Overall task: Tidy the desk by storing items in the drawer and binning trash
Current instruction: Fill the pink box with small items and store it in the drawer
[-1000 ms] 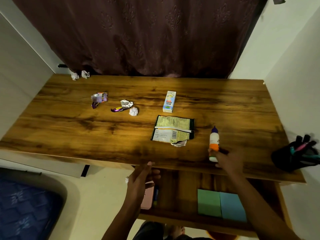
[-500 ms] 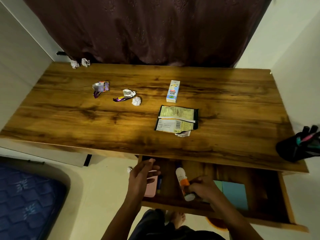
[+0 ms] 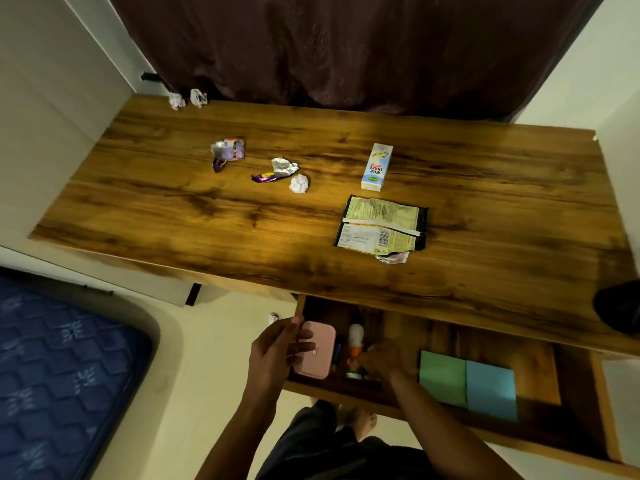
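The glue bottle (image 3: 355,348), which stood on the desk (image 3: 485,188) near its front edge a second ago, now lies inside the open drawer (image 3: 540,355), just right of the pink case (image 3: 316,353) at the drawer's left end. The right hand (image 3: 382,362) carried it down and is now beside the bottle's lower end; the hand is blurred, and it cannot be told whether the fingers still grasp the bottle or have let go. The left hand (image 3: 277,351) has stayed at the drawer's left corner throughout, fingers loosely spread over the edge of the pink case, clasping nothing that can be made out.

Judgement: one storable item is put away, or very nearly so. The storing part of the task appears close to done; the binning part has not begun.

Still on the desk, taken from the drawer outward: a flattened snack packet (image 3: 381,225) nearest the drawer, with a torn scrap at its front corner; a milkshake carton (image 3: 376,167) just behind the packet; a paper ball (image 3: 299,183) and a foil wrapper (image 3: 275,170) to the left of the carton; a second wrapper (image 3: 228,152) further left; two more paper balls (image 3: 188,98) at the far left corner. No bin is in view.

Inside the drawer, green and blue note pads (image 3: 467,388) lie side by side towards its right. A dark pen holder (image 3: 620,310) sits at the desk's right front edge, partly cut off. The desk is dark-grained wood, set between pale walls with a dark curtain (image 3: 346,46) behind. A blue mattress (image 3: 52,368) lies on the floor to the left of the drawer.
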The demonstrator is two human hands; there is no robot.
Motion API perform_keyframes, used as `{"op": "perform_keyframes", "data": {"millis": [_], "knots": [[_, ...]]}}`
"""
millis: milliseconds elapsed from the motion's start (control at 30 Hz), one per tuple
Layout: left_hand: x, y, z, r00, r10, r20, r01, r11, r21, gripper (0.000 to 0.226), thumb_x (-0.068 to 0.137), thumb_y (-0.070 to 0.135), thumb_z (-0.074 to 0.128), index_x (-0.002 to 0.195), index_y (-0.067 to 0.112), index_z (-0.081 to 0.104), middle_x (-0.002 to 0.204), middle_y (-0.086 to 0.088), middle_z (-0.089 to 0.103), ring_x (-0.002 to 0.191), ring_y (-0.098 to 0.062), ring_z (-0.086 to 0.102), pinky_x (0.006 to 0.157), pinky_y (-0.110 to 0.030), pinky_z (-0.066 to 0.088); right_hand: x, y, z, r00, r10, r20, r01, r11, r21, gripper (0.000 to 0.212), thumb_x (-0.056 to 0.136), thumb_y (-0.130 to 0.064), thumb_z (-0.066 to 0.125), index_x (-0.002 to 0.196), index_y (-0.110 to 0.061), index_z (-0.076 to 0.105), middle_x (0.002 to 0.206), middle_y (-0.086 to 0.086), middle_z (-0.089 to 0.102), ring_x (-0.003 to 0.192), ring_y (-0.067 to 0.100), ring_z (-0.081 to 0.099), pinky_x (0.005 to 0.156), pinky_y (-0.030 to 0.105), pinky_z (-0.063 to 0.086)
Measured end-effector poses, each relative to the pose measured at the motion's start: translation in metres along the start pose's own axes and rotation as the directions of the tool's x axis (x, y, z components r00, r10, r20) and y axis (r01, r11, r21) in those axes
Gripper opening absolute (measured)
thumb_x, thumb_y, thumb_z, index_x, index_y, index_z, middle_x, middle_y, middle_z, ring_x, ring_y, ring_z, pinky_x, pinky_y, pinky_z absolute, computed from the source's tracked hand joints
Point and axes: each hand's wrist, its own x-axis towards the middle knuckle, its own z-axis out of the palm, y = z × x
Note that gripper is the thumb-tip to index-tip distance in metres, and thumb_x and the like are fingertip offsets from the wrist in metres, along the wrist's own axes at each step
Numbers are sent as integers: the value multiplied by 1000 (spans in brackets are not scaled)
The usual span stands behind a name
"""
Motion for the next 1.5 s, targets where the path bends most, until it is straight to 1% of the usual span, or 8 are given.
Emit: {"op": "perform_keyframes", "data": {"millis": [100, 267, 633, 767, 967, 1100, 1233, 1500], "knots": [[-1, -1, -4, 1000, -17, -12, 17, 1000, -13, 25, 103, 31, 55, 114, 16, 72, 96, -5, 80, 88, -20, 77, 90, -47, 56, -3, -2, 4, 999, -10, -47, 10, 1000, 3, 44, 69, -13, 90, 107, -4, 69, 104, 13, 69, 97, 28, 65, 68, 33, 55], [-4, -5, -1, 998, -65, -20, 65, 998, -19, 24, 103, 31, 56, 113, 16, 71, 97, -8, 80, 90, -25, 77, 91, -51, 56, -5, 4, 10, 991, -64, -118, 63, 998, -8, 59, 68, -23, 92, 119, -7, 66, 118, 14, 66, 112, 31, 62, 91, 40, 54], [-5, -11, 21, 983, -163, 80, 159, 986, 53, 30, 105, 33, 50, 117, 16, 71, 102, -9, 79, 94, -28, 77, 91, -47, 58, -47, 16, -12, 970, -200, -136, 217, 968, 124, 23, 72, -38, 89, 81, -26, 73, 85, -3, 75, 84, 16, 71, 78, 34, 59], [-12, -21, 31, 948, -297, 112, 296, 955, 19, 28, 103, 27, 52, 115, 10, 71, 99, -17, 78, 88, -33, 76, 74, -38, 59, -91, 37, -32, 953, -282, -113, 299, 935, 190, 17, 80, -40, 84, 86, -26, 79, 74, -13, 74, 71, -3, 68, 56, 8, 44], [-45, -33, 46, 805, -541, 246, 565, 824, -37, 37, 99, 37, 58, 117, 6, 69, 88, -21, 77, 91, -42, 69, 78, -44, 52, -117, 82, -39, 981, -195, -13, 187, 919, 347, 34, 74, -50, 85, 77, -16, 81, 77, 2, 78, 78, 18, 76, 84, 42, 61], [-61, -32, 50, 619, -695, 365, 780, 492, -387, 62, 90, 53, 63, 102, -8, 55, 101, -26, 62, 93, -47, 58, 78, -56, 58, -118, 103, -43, 996, -30, 80, -35, 713, 700, 49, 69, -23, 88, 102, 10, 72, 96, 24, 76, 93, 40, 74, 89, 54, 59], [-57, -43, 52, 668, -657, 349, 702, 400, -589, 74, 81, 60, 66, 117, -3, 53, 120, -30, 58, 120, -50, 55, 115, -57, 37, -126, 110, -57, 939, 44, 342, -312, 532, 787, 72, 82, -40, 77, 122, 17, 58, 112, 31, 68, 100, 45, 64, 84, 49, 57], [-36, -51, 45, 737, -515, 438, 660, 408, -631, 101, 69, 87, 54, 145, 21, 52, 145, -34, 50, 131, -62, 45, 110, -73, 29, -125, 109, -59, 992, 38, 124, -130, 296, 946, 51, 85, -38, 75, 123, -7, 59, 116, 28, 68, 107, 54, 66, 94, 66, 52]]}}
